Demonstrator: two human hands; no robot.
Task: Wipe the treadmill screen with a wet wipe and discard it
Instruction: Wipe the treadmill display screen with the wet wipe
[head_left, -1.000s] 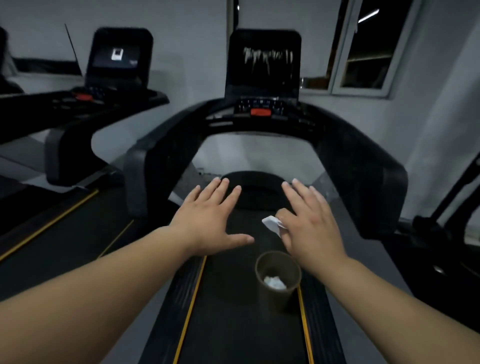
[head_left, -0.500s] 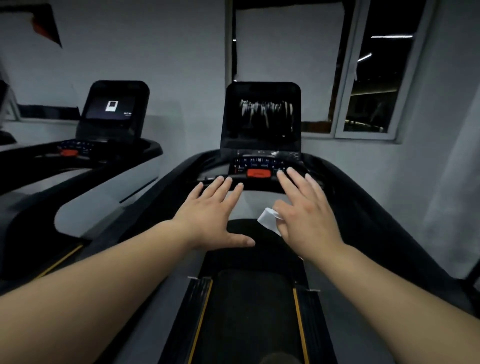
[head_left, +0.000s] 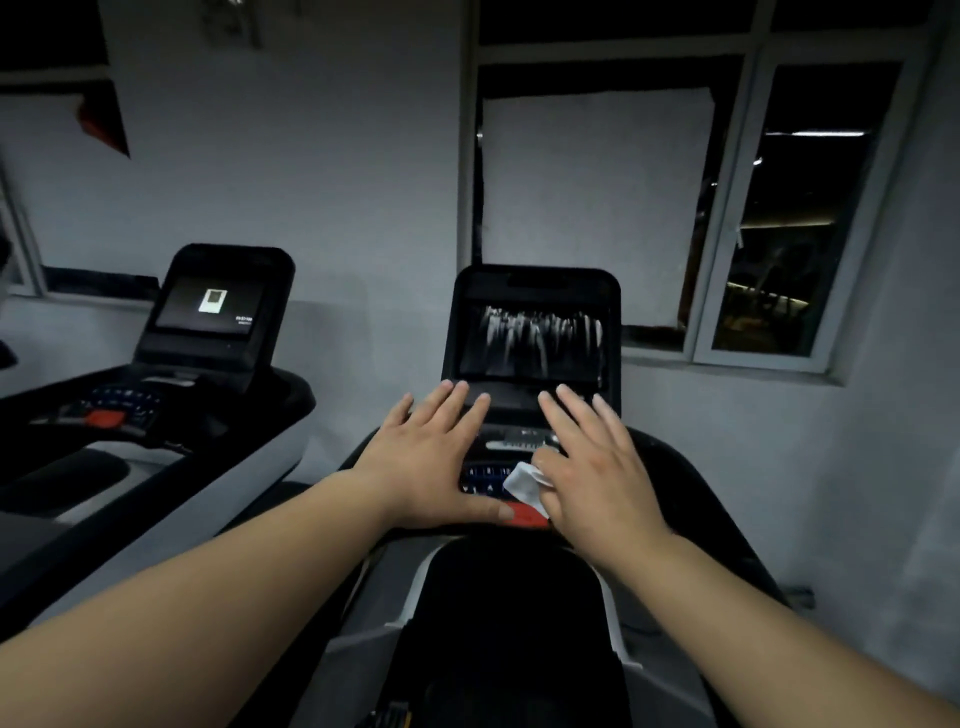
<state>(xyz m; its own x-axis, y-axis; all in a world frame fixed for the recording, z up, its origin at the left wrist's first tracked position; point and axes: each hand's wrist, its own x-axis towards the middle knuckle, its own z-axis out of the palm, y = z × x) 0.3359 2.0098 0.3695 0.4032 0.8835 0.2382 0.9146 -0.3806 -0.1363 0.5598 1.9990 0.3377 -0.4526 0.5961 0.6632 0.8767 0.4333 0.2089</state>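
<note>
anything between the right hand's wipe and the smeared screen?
Head view: right hand pinches the wet wipe over the keypad. Toward the streaked screen lie only the console's dark lower bezel and slot; no loose objects.

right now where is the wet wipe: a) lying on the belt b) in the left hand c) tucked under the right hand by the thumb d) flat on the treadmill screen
c: the white wet wipe pokes out from under the right hand beside its thumb, over the console keys, below the streaked treadmill screen; the left hand is spread flat and holds nothing.
</note>
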